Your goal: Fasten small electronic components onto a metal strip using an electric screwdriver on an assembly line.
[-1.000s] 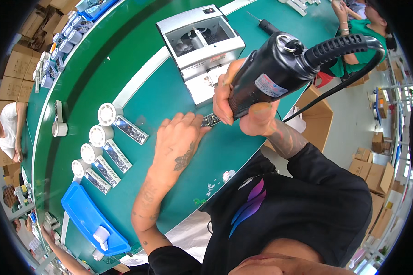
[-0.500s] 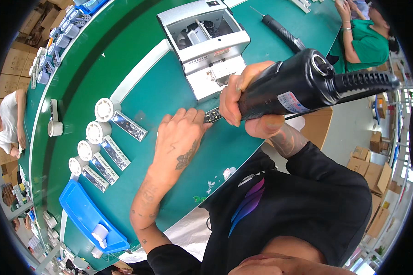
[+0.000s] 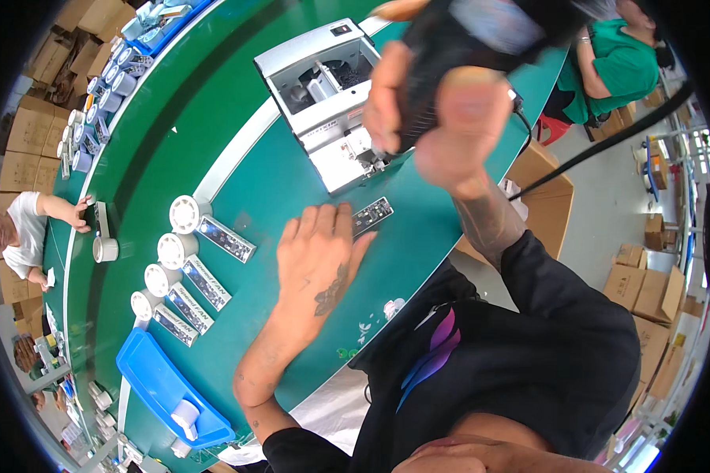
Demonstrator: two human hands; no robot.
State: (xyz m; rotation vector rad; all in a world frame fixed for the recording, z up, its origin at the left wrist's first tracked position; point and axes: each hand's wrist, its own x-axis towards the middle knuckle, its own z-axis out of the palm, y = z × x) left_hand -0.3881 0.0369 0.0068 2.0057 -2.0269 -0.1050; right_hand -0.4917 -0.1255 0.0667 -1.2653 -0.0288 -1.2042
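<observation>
- Well, at the far left a blue tray (image 3: 151, 385) is sitting on the green table (image 3: 268, 185), and four white round-headed pieces (image 3: 175, 251) are lying in a row just beyond it.
- The left hand (image 3: 315, 256) is resting palm down, fingers together and slightly bent, thumb spreading away; it is touching the near end of a narrow board strip (image 3: 374, 214), though whether it is gripping or merely pinning, I can't tell.
- A silver machine (image 3: 323, 118) is standing just past those fingers.
- The strip is lying to the left hand's right, its long axis slanting up and rightward, away from the fingers.
- Farther right, the right hand (image 3: 454, 146) is wrapping tightly around a blurred black tool (image 3: 450, 51) and hovering apart from the strip, so the left is being the nearer one.
</observation>
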